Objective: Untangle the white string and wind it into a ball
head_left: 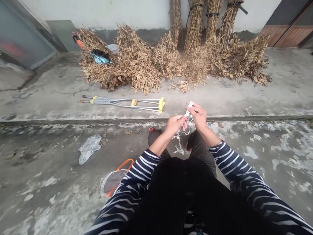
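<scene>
My left hand (174, 124) is closed in a pinch on a tangle of thin white cord (181, 134) that hangs down between my knees. My right hand (199, 116) is closed too, gripping a small white flat piece (189, 107) around which the same cord seems wound. Both hands are held close together above my dark trousers, almost touching. Both forearms wear sleeves striped in navy and white.
A pair of metal crutches with yellow pads (127, 102) lies on the raised concrete step. Piles of dry brown plants (156, 62) lean against the wall behind. A crumpled plastic sheet (89, 148) and a clear bag with an orange handle (114, 179) lie at my left.
</scene>
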Tool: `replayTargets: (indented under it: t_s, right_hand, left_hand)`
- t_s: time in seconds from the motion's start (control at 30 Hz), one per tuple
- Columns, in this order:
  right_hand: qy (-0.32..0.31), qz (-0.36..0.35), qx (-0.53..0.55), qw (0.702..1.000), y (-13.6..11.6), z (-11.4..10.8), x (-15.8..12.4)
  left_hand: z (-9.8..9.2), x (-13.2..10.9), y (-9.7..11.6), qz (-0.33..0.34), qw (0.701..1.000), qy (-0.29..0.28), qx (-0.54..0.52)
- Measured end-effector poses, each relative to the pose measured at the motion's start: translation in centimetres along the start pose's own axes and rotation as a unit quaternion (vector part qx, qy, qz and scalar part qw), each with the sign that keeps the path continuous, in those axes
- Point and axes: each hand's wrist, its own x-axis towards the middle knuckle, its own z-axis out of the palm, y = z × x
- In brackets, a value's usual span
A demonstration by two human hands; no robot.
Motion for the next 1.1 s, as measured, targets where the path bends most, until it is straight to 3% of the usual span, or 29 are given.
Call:
replayTargets:
  t_s: [0.17, 0.3, 0.4, 0.53, 0.6, 0.67, 0.73, 0.83, 0.97, 1.1]
  right_hand:
    - [0.056, -0.057, -0.035, 0.996, -1.8, -1.6, 2.0]
    - [0.117, -0.099, -0.048, 0.987, -4.3, -2.9, 3.5]
    - [0.125, -0.141, -0.057, 0.98, -6.3, -3.5, 3.9]
    - [0.082, -0.173, -0.074, 0.979, -8.1, -3.4, 3.5]
    - [0.083, -0.165, -0.075, 0.98, -8.5, -3.1, 3.2]
    - [0.081, -0.151, -0.073, 0.982, -8.6, -2.8, 3.0]
    - [0.064, -0.14, -0.07, 0.986, -8.2, -2.4, 2.9]
    - [0.042, -0.117, -0.053, 0.991, -7.2, -1.8, 2.8]
    - [0.042, -0.046, 0.02, 0.998, -5.7, -0.8, 2.6]
    - [0.055, -0.01, 0.077, 0.995, -4.9, -0.2, 2.3]
  left_hand:
    - [-3.4, -1.0, 0.7, -0.076, 0.982, -0.165, -0.048]
    - [-7.3, -0.3, -0.4, -0.092, 0.973, -0.203, -0.06]
    - [-9.3, 0.9, -2.1, -0.098, 0.985, -0.134, -0.047]
    - [-9.9, 2.5, -3.6, -0.119, 0.982, 0.017, 0.143]
    - [-9.1, 2.9, -3.2, -0.077, 0.961, 0.102, 0.244]
    - [-7.3, 2.7, -2.0, 0.035, 0.942, 0.156, 0.295]
    - [-4.9, 2.2, -0.2, 0.151, 0.934, 0.138, 0.291]
    - [-0.8, 1.5, 2.3, 0.233, 0.943, 0.121, 0.205]
    - [2.6, 1.9, 3.2, 0.208, 0.972, 0.078, 0.08]
    - [3.4, 2.7, 2.6, 0.161, 0.985, 0.053, -0.024]
